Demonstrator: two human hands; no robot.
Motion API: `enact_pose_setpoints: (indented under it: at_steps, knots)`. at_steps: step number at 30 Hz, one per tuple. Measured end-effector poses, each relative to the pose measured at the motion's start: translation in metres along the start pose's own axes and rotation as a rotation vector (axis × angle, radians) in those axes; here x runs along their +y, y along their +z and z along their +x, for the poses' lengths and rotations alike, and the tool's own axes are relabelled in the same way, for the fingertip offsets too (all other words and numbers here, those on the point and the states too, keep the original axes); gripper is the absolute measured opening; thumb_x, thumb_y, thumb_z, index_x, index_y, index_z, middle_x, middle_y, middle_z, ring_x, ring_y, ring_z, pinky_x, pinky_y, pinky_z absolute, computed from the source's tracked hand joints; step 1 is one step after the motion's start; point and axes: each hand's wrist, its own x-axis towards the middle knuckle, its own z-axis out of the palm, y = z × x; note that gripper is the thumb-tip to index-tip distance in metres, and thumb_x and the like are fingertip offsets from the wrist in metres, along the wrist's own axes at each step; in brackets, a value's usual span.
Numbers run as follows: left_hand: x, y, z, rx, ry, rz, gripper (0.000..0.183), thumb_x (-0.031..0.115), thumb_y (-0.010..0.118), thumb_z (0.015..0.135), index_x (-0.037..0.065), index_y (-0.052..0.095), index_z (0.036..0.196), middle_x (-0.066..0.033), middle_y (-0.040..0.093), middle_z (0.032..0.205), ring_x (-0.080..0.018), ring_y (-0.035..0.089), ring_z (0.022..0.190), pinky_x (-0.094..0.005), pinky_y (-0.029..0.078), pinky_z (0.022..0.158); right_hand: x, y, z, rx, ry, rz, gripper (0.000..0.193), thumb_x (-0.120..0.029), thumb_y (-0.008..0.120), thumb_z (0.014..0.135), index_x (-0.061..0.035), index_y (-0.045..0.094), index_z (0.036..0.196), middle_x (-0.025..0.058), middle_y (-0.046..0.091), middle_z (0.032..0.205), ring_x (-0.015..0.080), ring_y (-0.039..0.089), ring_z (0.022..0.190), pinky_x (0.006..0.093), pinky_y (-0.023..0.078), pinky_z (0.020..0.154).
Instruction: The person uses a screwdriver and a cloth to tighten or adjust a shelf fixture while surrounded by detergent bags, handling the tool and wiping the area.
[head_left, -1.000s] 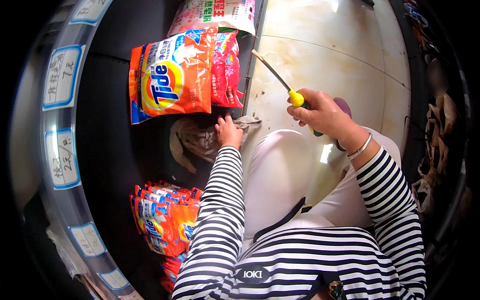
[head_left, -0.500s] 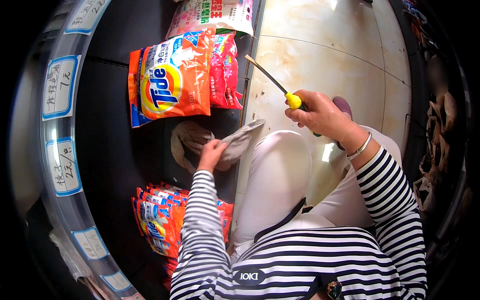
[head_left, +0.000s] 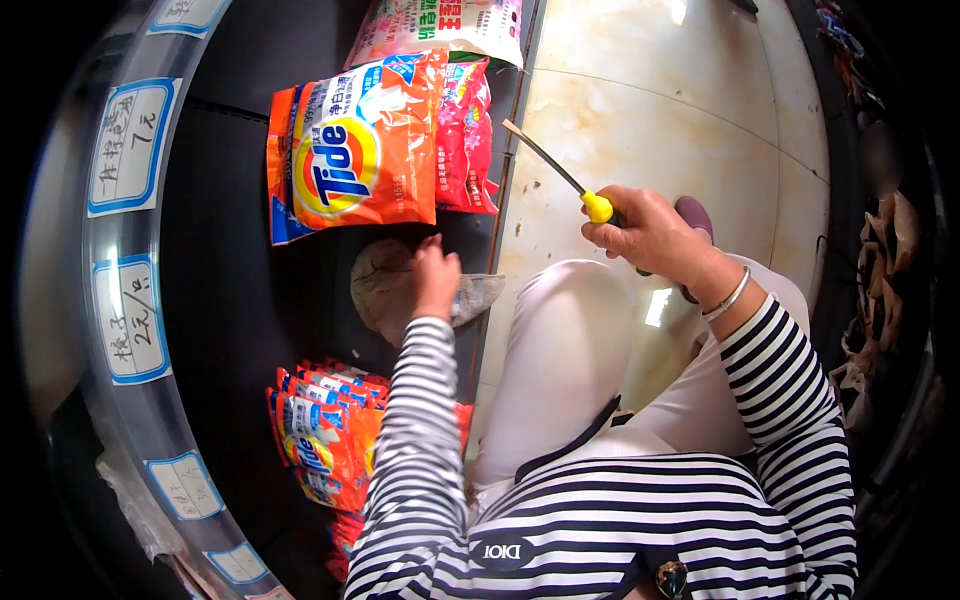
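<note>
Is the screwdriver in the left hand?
No, the right hand grips the yellow-collared screwdriver, while the left hand is at the greyish cloth.

Left hand [head_left: 435, 276] extended forward, right hand [head_left: 645, 232] clenched

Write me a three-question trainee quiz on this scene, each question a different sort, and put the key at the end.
1. Fill the gap: In this view, the left hand overlaps a crumpled, pale ____ on the dark shelf.

2. True or false: The screwdriver in the right hand has its tip pointing back at the person's body.

3. Multiple choice: What is the main colour of the front of the large bag just beyond the left hand?
A. Green
B. Black
C. Orange

Key:
1. cloth
2. False; the tip points forward and to the left.
3. C
</note>
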Motion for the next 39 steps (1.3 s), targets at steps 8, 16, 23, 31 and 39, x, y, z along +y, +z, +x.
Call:
enact_pose_setpoints:
  at_steps: [8,16,23,31,39]
  knots:
    - [0.096,0.042,0.001,-0.094,0.142,-0.344,0.028,0.004,0.048,0.075,0.005,0.060,0.100,-0.0151,0.060,0.099,-0.0329,0.056,0.094,-0.0416,0.045,0.083,0.006,-0.004,0.001,0.017,0.016,-0.020,0.029,-0.025,0.064,0.081,0.0010,0.056,0.090,0.0097,0.054,0.064,0.0183,0.052,0.056,0.0306,0.042,0.054]
    - [0.004,0.010,-0.041,-0.386,-0.365,0.221,0.016,0.014,0.059,0.071,0.010,0.062,0.086,-0.0162,0.060,0.095,-0.0343,0.057,0.090,-0.0422,0.047,0.079,0.002,-0.004,0.001,0.029,-0.040,-0.041,0.028,-0.025,0.064,0.080,0.0012,0.057,0.086,0.0146,0.054,0.062,0.0236,0.050,0.054,0.0352,0.041,0.055]
    - [0.018,0.013,-0.048,-0.033,-0.222,-0.060,0.025,0.009,0.058,0.076,0.005,0.051,0.100,-0.0165,0.051,0.101,-0.0336,0.056,0.089,-0.0417,0.046,0.078,0.005,-0.008,0.001,-0.056,0.105,-0.031,0.025,-0.021,0.060,0.085,-0.0006,0.055,0.098,0.0033,0.056,0.074,0.0101,0.054,0.063,0.0243,0.046,0.061]
    - [0.027,0.027,-0.059,-0.325,-0.285,-0.049,0.054,0.009,0.056,0.068,0.012,0.050,0.121,-0.0168,0.047,0.119,-0.0346,0.048,0.108,-0.0392,0.040,0.092,-0.001,0.000,-0.002,0.004,0.082,0.205,0.024,-0.018,0.058,0.086,0.0037,0.056,0.097,0.0042,0.057,0.073,0.0093,0.055,0.062,0.0224,0.048,0.058]
    - [0.131,-0.116,-0.079,-0.325,-0.261,-1.260,0.051,0.020,0.061,0.085,0.004,0.040,0.128,-0.0103,0.049,0.118,-0.0142,0.054,0.096,-0.0277,0.046,0.083,-0.026,0.054,-0.037,0.093,-0.063,0.737,0.025,-0.024,0.052,0.091,-0.0025,0.053,0.103,0.0084,0.061,0.092,0.0144,0.058,0.082,0.0249,0.048,0.074]
